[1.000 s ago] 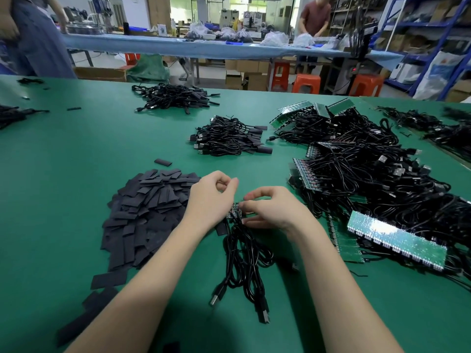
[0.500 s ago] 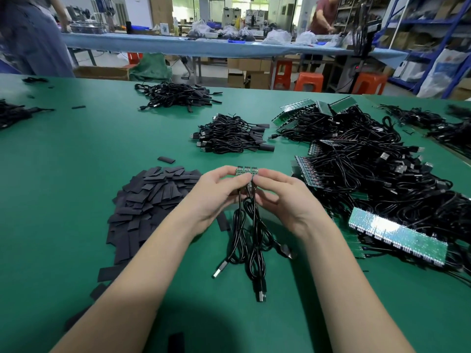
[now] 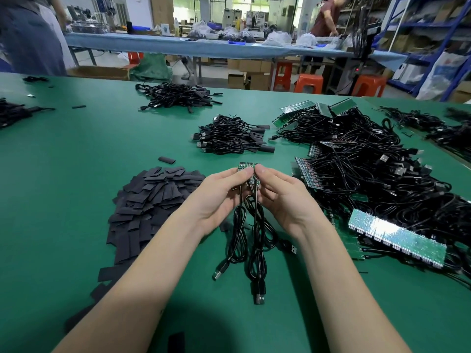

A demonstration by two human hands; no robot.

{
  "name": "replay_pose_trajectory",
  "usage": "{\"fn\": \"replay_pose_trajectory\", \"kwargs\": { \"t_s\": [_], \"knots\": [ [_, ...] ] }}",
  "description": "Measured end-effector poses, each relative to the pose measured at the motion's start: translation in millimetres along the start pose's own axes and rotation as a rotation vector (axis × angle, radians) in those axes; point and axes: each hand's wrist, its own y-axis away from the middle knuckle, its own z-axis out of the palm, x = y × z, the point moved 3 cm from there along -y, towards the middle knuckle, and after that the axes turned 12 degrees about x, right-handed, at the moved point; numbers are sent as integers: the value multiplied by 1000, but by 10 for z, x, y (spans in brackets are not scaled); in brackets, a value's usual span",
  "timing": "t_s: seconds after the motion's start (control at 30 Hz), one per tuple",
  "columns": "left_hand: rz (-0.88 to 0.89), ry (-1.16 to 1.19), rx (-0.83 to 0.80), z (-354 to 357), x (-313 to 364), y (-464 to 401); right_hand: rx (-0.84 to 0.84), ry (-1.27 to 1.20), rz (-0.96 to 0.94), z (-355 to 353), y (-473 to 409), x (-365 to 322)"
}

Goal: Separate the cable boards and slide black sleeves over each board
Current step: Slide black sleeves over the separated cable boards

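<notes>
I am holding a short strip of small green boards (image 3: 248, 166) up at the centre of the frame, just above the green table (image 3: 76, 161). My left hand (image 3: 219, 197) pinches its left end and my right hand (image 3: 277, 197) pinches its right end, thumbs meeting at the middle, so both hands are closed on the strip. Its black cables (image 3: 251, 240) hang down between my wrists and coil on the table, with their plugs lying toward the lower centre.

A second ago my hands were low, almost on the table, knuckles up, with the strip hidden between them. Now I have lifted it and turned my palms inward so the boards stand upright and face me. I read that as setting up the snap: the boards look still joined, so separating them is yet to come, and no sleeve is on any of them.

The pile of black sleeves (image 3: 153, 200) lies just left of my left forearm, close at hand for the next step. Behind my hands, at upper centre, sits a small heap of cables that already wear sleeves (image 3: 233, 136). To the right spreads the big tangle of unsorted cables (image 3: 369, 174) with long green board strips (image 3: 397, 235) still whole. Another cable heap (image 3: 178, 96) lies farther back toward the upper left.
</notes>
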Motion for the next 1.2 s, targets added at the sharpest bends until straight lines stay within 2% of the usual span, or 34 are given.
{"fn": "replay_pose_trajectory", "kwargs": {
  "t_s": [0.47,0.63,0.73,0.9,0.97,1.1,1.2],
  "knots": [
    [-134,23,-56,18,-61,61,-35,-91,118,4,-27,50],
    [-247,33,-62,42,-77,73,-44,-264,163,28,58,-12],
    [-110,-78,4,58,-81,33,-94,-244,115,-22,95,-112],
    [170,-553,248,-52,-130,-24,-105,-21,10,-95,68,-234],
    [254,-718,246,-69,-143,-27,-80,35,-6,-109,45,-248],
    [346,-851,87,27,-192,-10,-29,69,-9,-87,52,-257],
    [467,-884,250,5,-108,-25,35,96,-39,-56,58,-251]
  ]
}}
